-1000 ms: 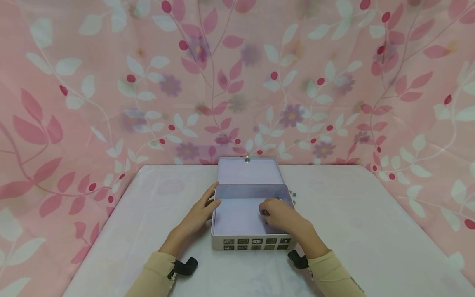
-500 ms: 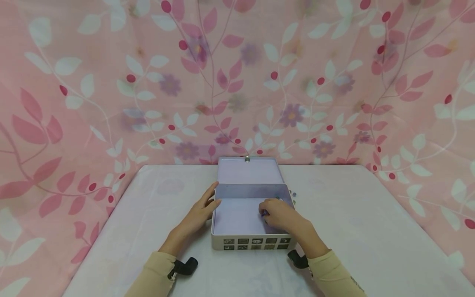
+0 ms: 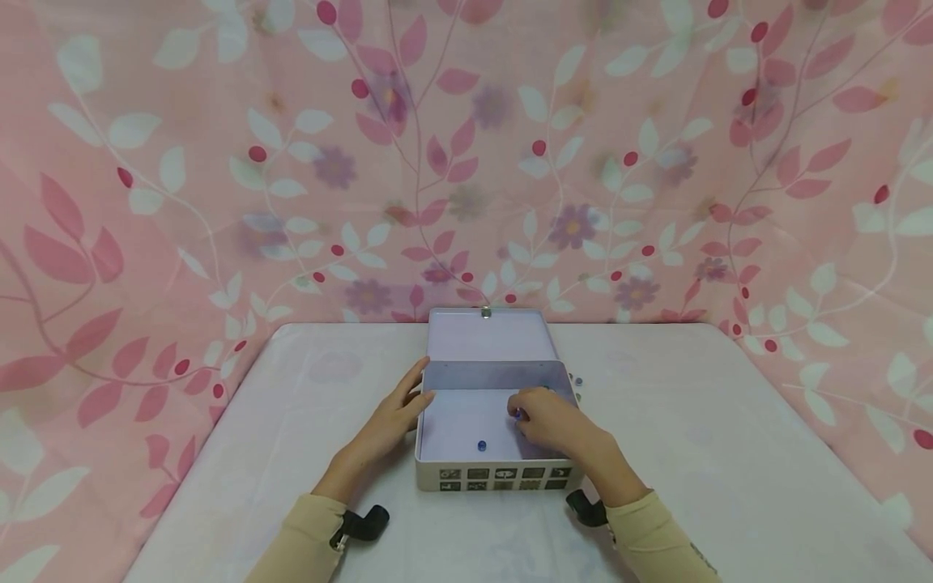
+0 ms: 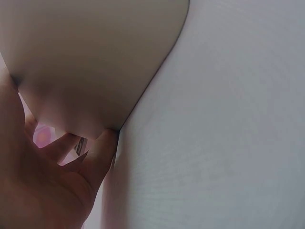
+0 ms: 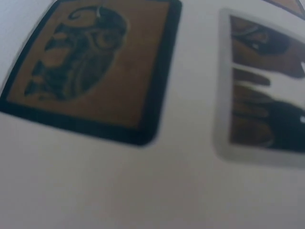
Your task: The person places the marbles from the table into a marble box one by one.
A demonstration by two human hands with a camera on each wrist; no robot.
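**Blue bead loose in the open tin**

Blue bead [image 3: 482,445] lying on the floor of the open tin [image 3: 492,478], near its front wall, mid-bench [image 3: 692,437]. Right hand [image 3: 548,421] inside the tin, right of the bead, grip curled round a small bluish piece at the fingertips [image 3: 517,413]. Left hand [image 3: 389,421] flat against the tin's left wall, grip relaxed, fingers straight. Lid [image 3: 490,334] tipped back behind. More tiny beads [image 3: 577,379] just outside the tin's right rear corner.
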